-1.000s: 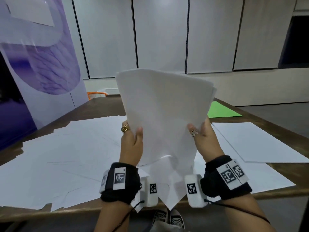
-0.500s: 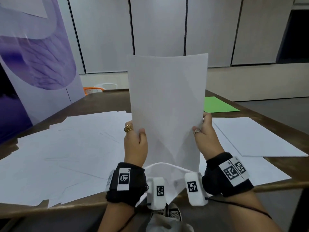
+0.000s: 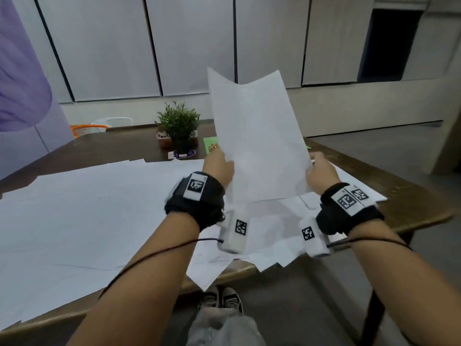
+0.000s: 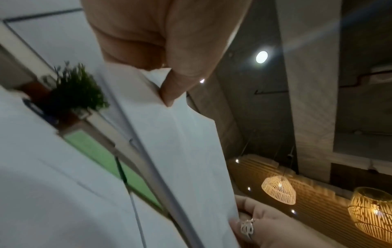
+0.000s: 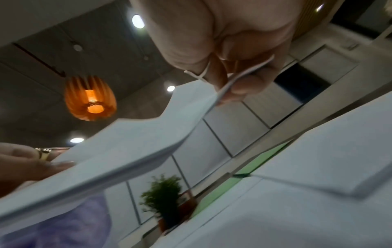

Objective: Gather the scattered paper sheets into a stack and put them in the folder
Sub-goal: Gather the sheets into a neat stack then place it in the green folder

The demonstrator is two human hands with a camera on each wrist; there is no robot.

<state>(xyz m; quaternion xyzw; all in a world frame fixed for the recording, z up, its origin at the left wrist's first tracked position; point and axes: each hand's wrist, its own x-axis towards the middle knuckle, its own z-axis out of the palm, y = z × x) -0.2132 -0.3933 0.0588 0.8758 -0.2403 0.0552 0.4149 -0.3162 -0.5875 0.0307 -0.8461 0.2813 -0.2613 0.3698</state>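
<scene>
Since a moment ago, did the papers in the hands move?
Yes. The held stack of paper has swung right: it covered the potted plant before, and now stands beside it, over the green folder.

Office meeting room: long wooden table (image 3: 112, 148), wall panels (image 3: 104, 46), potted plant (image 3: 178, 123)

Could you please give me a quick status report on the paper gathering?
Left hand and right hand both grip the paper stack, upright above the table. Loose sheets remain. Green folder behind the stack.
</scene>
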